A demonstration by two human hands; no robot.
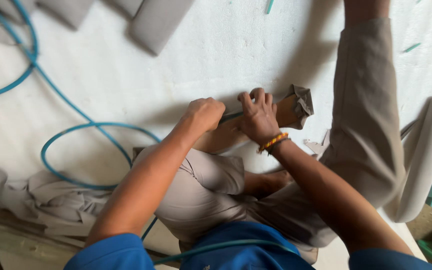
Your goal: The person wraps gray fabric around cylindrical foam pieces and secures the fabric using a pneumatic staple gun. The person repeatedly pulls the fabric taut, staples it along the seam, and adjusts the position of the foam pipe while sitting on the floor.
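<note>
head view. you sit on a white foam sheet [126,75] that covers the floor, one knee folded in front of you, the other leg stretched toward the sheet's far edge.

your left hand [205,114] is curled into a tight fist, knuckles up, fingers pressed together around something thin and dark green [231,117]; what kind of tool it is cannot be told, since only a short stretch shows between the two hands.

your right hand [258,116] lies palm down, fingers bent and close together, pressing on a brown wooden piece [286,112]. an orange and yellow beaded wristband [272,142] sits on that wrist.

the wooden piece lies on the foam near the sheet's middle, just ahead of your folded knee, partly wrapped in grey fabric [302,100] bunched at its right end.

a blue hose [76,127] loops over the left part of the sheet. crumpled grey cloth [41,197] lies at the near left edge. grey padded panels [158,20] rest at the far edge. a pale upholstered seat part [426,150] stands at the right edge, touching your outstretched leg.
</note>
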